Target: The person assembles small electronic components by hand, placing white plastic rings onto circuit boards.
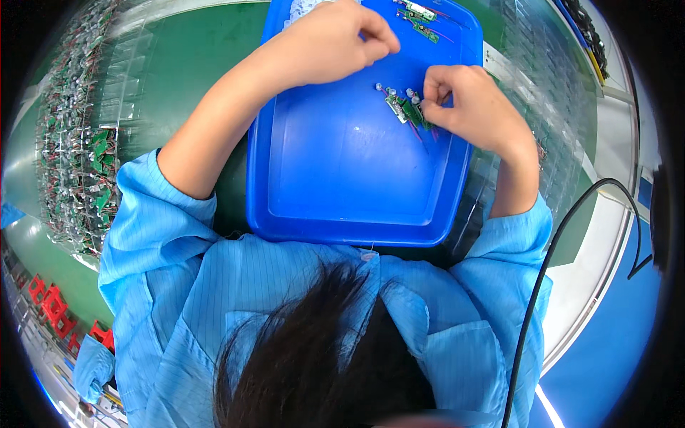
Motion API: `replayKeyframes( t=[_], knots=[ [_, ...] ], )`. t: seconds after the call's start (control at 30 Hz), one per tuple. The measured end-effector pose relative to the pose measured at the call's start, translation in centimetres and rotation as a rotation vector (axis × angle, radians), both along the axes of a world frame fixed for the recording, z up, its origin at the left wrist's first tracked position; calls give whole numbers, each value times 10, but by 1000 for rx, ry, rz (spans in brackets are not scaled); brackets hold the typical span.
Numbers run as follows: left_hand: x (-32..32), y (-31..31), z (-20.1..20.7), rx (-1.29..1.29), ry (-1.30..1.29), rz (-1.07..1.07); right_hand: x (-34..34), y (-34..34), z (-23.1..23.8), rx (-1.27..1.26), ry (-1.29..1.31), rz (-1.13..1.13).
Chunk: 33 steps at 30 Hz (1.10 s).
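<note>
Dark hair (321, 357) fills the foreground. Beyond it, a cluster of small green circuit boards (412, 112) lies inside the blue plastic tray (342, 232), right of centre. The right hand (472, 105) has its fingers curled at the cluster's edge; whether they grip a board, I cannot tell. These boards look light, stiff and fragile, best held by their edges, not the thin wires. The left hand (332, 43) hovers above the tray's far left, fingers bent; any hold is unclear. Green surface (185, 57) extends outside.

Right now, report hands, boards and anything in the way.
Left hand over blue tray, nothing visible in grip. Right hand at nearer circuit boards, grip unclear. Other clutter: farther boards, beyond right hand.
</note>
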<state>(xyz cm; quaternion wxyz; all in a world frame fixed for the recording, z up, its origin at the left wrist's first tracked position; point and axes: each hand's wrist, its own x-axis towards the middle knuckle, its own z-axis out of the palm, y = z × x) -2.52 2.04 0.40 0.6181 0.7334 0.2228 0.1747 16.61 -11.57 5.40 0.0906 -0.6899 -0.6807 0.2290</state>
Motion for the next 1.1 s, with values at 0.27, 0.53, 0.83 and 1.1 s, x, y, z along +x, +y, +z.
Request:
replayKeyframes(
  t=[0.27, 0.53, 0.83, 1.1],
  knots=[
    [-14, 3, 32, 476, 403, -381, -28, 11, -9, 234, -136, 131],
    [-5, 22, -1, -260, -69, -53, 10, 39, -8, 387, -47, 22],
    [-4, 27, -10, -700, -174, 7, 18, 48, -44, 568, -391, -105],
    [-6, 24, -12, -711, -267, 41, -13, 31, 2, 396, 418, -310]
  ],
)
